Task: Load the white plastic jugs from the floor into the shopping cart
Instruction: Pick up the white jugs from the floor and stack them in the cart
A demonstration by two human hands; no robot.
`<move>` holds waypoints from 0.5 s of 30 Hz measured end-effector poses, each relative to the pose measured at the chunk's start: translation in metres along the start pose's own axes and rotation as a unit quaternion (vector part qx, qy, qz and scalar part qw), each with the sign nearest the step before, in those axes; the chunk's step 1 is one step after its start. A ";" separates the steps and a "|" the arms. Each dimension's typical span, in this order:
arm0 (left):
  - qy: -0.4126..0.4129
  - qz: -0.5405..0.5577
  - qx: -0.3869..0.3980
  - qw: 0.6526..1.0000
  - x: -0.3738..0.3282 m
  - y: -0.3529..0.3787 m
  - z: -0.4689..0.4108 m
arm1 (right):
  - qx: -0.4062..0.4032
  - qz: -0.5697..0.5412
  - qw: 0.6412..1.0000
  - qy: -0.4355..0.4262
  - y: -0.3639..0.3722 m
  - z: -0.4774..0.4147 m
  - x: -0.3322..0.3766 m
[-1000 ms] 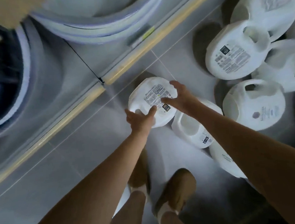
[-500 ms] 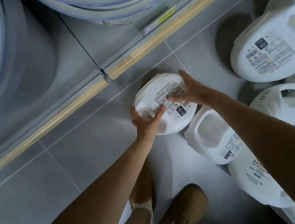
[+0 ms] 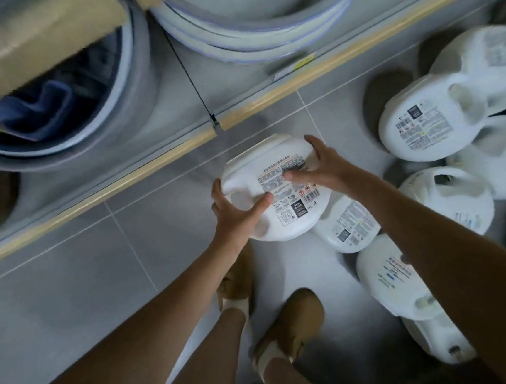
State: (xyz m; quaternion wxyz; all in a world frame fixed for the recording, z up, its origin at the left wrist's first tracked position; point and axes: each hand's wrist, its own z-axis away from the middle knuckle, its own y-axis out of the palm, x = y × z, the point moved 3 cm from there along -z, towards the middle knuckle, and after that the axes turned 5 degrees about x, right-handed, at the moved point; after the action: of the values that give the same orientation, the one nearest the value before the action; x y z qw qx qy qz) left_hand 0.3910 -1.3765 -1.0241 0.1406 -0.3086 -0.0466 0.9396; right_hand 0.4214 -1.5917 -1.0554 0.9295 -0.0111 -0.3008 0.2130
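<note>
Over grey tiles (image 3: 70,284), left hand (image 3: 235,216) and right hand (image 3: 328,170) fingers (image 3: 294,176) grasp a jug (image 3: 261,160).

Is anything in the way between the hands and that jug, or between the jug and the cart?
Nothing stands between the hands and the jug: the left hand and the right hand both grip the white jug. The shopping cart is out of view, so the way to it cannot be judged.

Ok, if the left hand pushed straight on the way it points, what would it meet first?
The white plastic labelled jug; the left hand grips its handle end. Past the jug, that line seems to reach the right hand, though depth is unclear.
</note>
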 end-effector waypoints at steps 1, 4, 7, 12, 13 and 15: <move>0.005 -0.004 0.006 1.000 -0.008 -0.005 0.018 | -0.006 -0.002 1.000 0.001 0.001 0.017 0.006; 0.009 -0.016 0.021 1.000 -0.034 -0.020 0.076 | -0.017 -0.017 1.000 -0.007 0.006 0.085 0.034; 0.002 -0.016 0.033 0.999 -0.059 -0.036 0.138 | -0.023 -0.049 0.998 -0.026 0.012 0.157 0.073; 0.028 -0.004 0.024 0.999 -0.093 -0.068 0.240 | -0.014 -0.065 0.996 -0.058 0.022 0.256 0.122; 0.036 -0.004 0.017 0.999 -0.099 -0.076 0.260 | -0.012 -0.064 0.996 -0.064 0.026 0.275 0.132; 0.053 -0.005 -0.002 0.999 -0.111 -0.093 0.300 | -0.009 -0.065 0.995 -0.076 0.035 0.314 0.154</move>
State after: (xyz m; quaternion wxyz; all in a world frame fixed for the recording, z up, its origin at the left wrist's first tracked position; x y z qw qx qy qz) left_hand 0.3205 -1.3206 -0.7035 0.1468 -0.3585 -0.0426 0.9209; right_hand 0.3428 -1.5319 -0.7177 0.9155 0.0160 -0.3730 0.1496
